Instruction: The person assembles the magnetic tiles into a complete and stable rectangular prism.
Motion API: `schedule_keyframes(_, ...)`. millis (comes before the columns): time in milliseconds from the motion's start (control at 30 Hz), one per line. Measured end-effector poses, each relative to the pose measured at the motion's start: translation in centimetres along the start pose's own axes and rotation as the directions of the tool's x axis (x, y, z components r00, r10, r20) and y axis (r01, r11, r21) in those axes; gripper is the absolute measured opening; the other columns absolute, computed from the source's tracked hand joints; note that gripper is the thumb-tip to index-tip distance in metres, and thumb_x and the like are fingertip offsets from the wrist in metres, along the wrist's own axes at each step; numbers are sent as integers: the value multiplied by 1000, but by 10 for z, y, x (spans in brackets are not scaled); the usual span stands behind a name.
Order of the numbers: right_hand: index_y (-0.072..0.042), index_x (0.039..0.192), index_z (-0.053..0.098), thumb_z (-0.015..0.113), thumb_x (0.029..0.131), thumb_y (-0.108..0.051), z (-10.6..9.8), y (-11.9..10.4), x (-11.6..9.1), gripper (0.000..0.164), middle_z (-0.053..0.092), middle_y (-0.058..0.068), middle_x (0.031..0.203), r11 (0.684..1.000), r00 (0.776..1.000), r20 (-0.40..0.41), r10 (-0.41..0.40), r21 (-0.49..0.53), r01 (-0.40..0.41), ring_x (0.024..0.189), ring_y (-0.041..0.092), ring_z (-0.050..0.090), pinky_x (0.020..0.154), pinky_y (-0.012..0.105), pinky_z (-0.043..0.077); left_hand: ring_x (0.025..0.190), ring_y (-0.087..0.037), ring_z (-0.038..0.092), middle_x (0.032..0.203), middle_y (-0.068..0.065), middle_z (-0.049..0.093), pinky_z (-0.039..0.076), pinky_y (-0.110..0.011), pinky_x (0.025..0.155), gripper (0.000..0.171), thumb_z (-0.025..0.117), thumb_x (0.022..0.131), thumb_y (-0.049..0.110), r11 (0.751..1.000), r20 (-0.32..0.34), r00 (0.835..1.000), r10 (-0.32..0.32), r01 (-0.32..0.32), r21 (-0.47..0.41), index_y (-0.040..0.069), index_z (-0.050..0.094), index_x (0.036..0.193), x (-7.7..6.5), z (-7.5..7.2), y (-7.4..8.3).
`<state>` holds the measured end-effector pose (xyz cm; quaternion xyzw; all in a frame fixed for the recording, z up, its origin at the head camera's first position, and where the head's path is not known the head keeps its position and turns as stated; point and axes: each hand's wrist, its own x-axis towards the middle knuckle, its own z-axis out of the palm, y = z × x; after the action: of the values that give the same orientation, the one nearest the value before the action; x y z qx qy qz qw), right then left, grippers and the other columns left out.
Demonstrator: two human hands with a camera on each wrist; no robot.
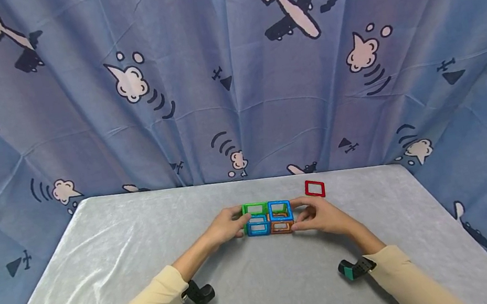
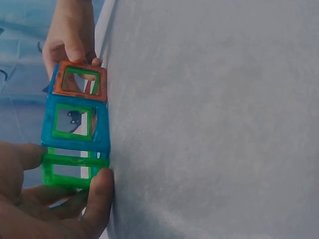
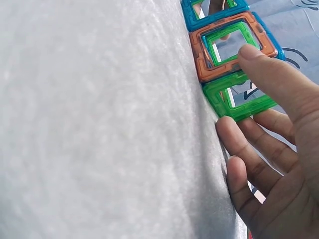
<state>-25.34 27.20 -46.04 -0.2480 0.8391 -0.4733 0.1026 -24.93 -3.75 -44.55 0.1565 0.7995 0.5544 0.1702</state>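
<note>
Two joined boxes of magnetic tiles (image 1: 270, 224) stand side by side on the table in the head view. Their square frames are green, blue and orange; one orange tile (image 3: 197, 59) faces front at the right, with a blue tile (image 2: 46, 124) beside it. My left hand (image 1: 226, 226) holds the left end, thumb and fingers around the green tile (image 2: 70, 182). At the right end, my right hand (image 1: 323, 215) grips with the thumb on the orange tile's edge and fingertips against a green side tile (image 3: 254, 106). The fingers' far contact is partly hidden.
A single red square tile (image 1: 315, 195) lies flat behind my right hand. A pale cloth covers the table (image 1: 150, 289). Behind it hangs a blue curtain (image 1: 191, 64) printed with planes. Each wrist wears a black camera mount (image 1: 199, 293).
</note>
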Motion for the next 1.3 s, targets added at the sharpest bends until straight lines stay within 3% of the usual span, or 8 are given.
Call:
schedule_keyframes(67,4,140,56,84,86,-11,0,-1,0,63,62,19,129,1000,1000,2,-3,2,3,89,27,70,71,28,54,88,-23,68,131,-21,61,55,-39,80,43,54,107,18,1000,17,1000,-3,3,3,-4,52,144,0,-1,0)
schedule_keyframes(300,5,139,55,84,86,-10,-1,-1,-2,62,61,21,130,1000,1000,3,-15,13,15,90,28,70,71,28,54,83,-22,61,106,-12,62,52,-35,78,49,46,108,14,999,80,996,-41,42,-16,-9,39,151,-1,-5,2)
schedule_keyframes(467,5,139,56,84,86,-10,-1,-1,-2,62,61,21,130,1000,1000,3,-18,10,18,90,28,70,72,29,54,81,-22,60,107,-11,63,51,-33,75,47,46,108,12,999,81,996,-46,46,3,-8,39,151,-1,-5,3)
schedule_keyframes(700,5,138,56,83,86,-10,-2,0,0,60,60,22,131,999,1000,7,-26,20,26,91,29,70,74,30,56,63,-18,54,119,-16,63,46,-29,65,53,50,108,15,998,54,997,-51,48,47,-9,34,153,-2,-3,7)
schedule_keyframes(900,5,138,56,83,87,-10,-2,2,0,60,60,22,131,1000,1000,4,-19,19,19,91,28,70,76,30,57,69,-20,58,123,-16,62,50,-32,73,53,50,108,16,998,42,998,-53,51,31,-10,36,152,0,-3,6)
schedule_keyframes(1067,4,138,57,84,87,-11,-2,2,0,60,61,20,130,1000,1000,3,-6,13,6,91,26,70,76,29,56,88,-25,65,133,-21,57,57,-37,70,45,57,106,22,998,-36,997,-68,68,-10,0,50,145,3,-2,4)
schedule_keyframes(1167,4,138,56,84,87,-11,-2,1,0,60,61,20,130,1000,1000,4,-3,16,3,91,27,70,76,29,56,97,-28,66,128,-19,61,58,-38,67,38,60,105,27,998,-101,993,-57,55,-23,4,61,134,6,-2,4)
schedule_keyframes(1300,4,139,56,83,87,-11,-1,1,-1,60,60,21,131,1000,1000,3,-2,20,2,92,29,70,76,30,56,93,-28,69,116,-17,67,60,-39,67,27,61,104,23,999,-162,986,-29,23,-37,3,70,119,11,-1,3)
